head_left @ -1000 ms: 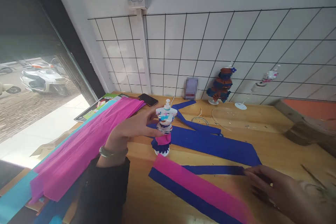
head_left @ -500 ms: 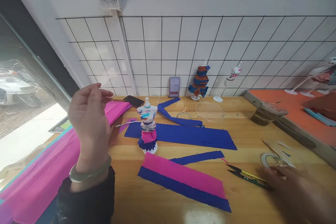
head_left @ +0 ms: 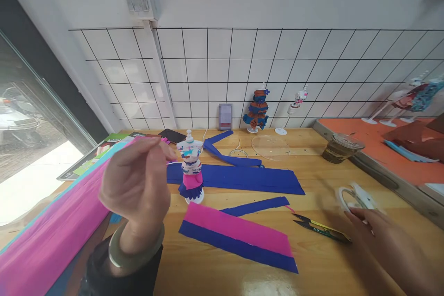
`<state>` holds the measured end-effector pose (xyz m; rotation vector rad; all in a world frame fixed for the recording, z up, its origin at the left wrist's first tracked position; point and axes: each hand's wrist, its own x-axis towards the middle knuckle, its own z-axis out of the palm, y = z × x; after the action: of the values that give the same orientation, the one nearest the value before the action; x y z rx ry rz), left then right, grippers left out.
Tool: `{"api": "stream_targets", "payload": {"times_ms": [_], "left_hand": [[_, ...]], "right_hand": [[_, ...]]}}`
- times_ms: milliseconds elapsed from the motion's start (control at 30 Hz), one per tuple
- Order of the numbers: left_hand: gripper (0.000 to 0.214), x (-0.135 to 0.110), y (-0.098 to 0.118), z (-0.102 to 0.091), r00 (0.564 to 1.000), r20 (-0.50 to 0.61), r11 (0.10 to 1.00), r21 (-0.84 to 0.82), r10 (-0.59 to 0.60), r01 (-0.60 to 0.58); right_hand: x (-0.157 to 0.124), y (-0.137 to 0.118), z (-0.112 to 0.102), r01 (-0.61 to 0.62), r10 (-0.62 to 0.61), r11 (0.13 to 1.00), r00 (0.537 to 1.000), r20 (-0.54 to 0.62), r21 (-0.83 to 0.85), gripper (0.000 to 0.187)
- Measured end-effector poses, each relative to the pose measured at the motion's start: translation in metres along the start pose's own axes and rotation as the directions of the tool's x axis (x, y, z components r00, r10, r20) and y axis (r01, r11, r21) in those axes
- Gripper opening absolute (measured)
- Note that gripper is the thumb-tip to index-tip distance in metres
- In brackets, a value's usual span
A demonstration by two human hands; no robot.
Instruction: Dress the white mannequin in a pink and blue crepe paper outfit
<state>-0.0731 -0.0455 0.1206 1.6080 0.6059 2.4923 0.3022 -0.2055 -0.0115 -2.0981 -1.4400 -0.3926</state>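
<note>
My left hand (head_left: 138, 178), with a pale bangle on its wrist, is raised at the left, fingers bent and pinched together. Blur hides whatever may be between its fingertips. My right hand (head_left: 383, 236) grips a roll of tape (head_left: 343, 199) above the table at the right. Left of it lie thread snips (head_left: 322, 230) with yellow and green handles. A small dress-form figure (head_left: 190, 159) in a pink and blue skirt stands upright near my left hand. In front of it lies a pink and blue crepe paper strip (head_left: 239, 236).
Blue paper strips (head_left: 249, 178) lie behind the figure. Folded pink paper (head_left: 69, 222) covers the left side. A lidded cup (head_left: 342, 148) stands at the right. A phone (head_left: 172, 136) and a dressed figure (head_left: 257, 111) are by the tiled wall.
My right hand has lifted the tape roll off the table. My left hand has moved right, towards the figure. The whole view has shifted slightly.
</note>
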Motion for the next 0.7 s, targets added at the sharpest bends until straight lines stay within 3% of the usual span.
{"api": "stream_targets", "payload": {"times_ms": [67, 100, 133, 167, 200, 267, 300, 367, 433, 500, 567, 700], "left_hand": [[0.019, -0.010, 0.008, 0.001, 0.992, 0.115, 0.994, -0.098, -0.041, 0.053], [0.021, -0.017, 0.012, 0.002, 0.963, 0.251, 0.984, -0.118, -0.098, 0.131], [0.022, -0.025, 0.015, 0.004, 0.883, 0.427, 0.964, -0.085, -0.194, 0.253], [0.021, -0.034, 0.017, 0.007, 0.740, 0.597, 0.919, -0.013, -0.309, 0.394], [0.019, -0.043, 0.018, 0.010, 0.543, 0.732, 0.846, 0.083, -0.410, 0.527], [0.026, -0.062, 0.016, 0.019, 0.139, 0.848, 0.650, 0.276, -0.512, 0.708], [0.030, -0.071, 0.014, 0.024, 0.006, 0.852, 0.549, 0.332, -0.524, 0.767], [0.033, -0.086, 0.008, 0.031, -0.194, 0.851, 0.360, 0.399, -0.488, 0.843], [0.036, -0.097, 0.001, 0.034, -0.293, 0.839, 0.137, 0.392, -0.458, 0.910], [0.041, -0.102, -0.004, 0.035, -0.325, 0.831, -0.046, 0.342, -0.452, 0.939], [0.054, -0.105, -0.008, 0.034, -0.313, 0.842, -0.128, 0.287, -0.438, 0.949], [0.077, -0.106, -0.010, 0.032, -0.271, 0.870, -0.160, 0.225, -0.411, 0.961]], "right_hand": [[-0.004, -0.012, -0.002, 0.099, -0.097, 0.994, 0.994, 0.042, -0.037, 0.022], [-0.007, -0.020, -0.002, 0.157, -0.156, 0.987, 0.988, 0.016, -0.038, 0.026], [-0.011, -0.030, -0.001, 0.219, -0.219, 0.976, 0.976, -0.004, -0.024, 0.028], [-0.015, -0.041, 0.001, 0.291, -0.290, 0.957, 0.956, -0.050, 0.005, 0.030], [-0.020, -0.054, 0.003, 0.340, -0.338, 0.940, 0.939, -0.061, 0.033, 0.029], [-0.028, -0.082, 0.007, 0.442, -0.436, 0.892, 0.896, -0.081, 0.096, 0.022], [-0.031, -0.096, 0.009, 0.486, -0.479, 0.864, 0.874, -0.081, 0.135, 0.019], [-0.035, -0.122, 0.011, 0.574, -0.561, 0.794, 0.819, -0.122, 0.201, 0.016], [-0.035, -0.142, 0.011, 0.627, -0.609, 0.741, 0.778, -0.154, 0.240, 0.015], [-0.033, -0.156, 0.012, 0.648, -0.622, 0.714, 0.761, -0.184, 0.264, 0.016], [-0.032, -0.163, 0.014, 0.650, -0.617, 0.705, 0.759, -0.208, 0.283, 0.016], [-0.036, -0.161, 0.021, 0.610, -0.600, 0.717, 0.786, -0.147, 0.337, 0.018]]}}
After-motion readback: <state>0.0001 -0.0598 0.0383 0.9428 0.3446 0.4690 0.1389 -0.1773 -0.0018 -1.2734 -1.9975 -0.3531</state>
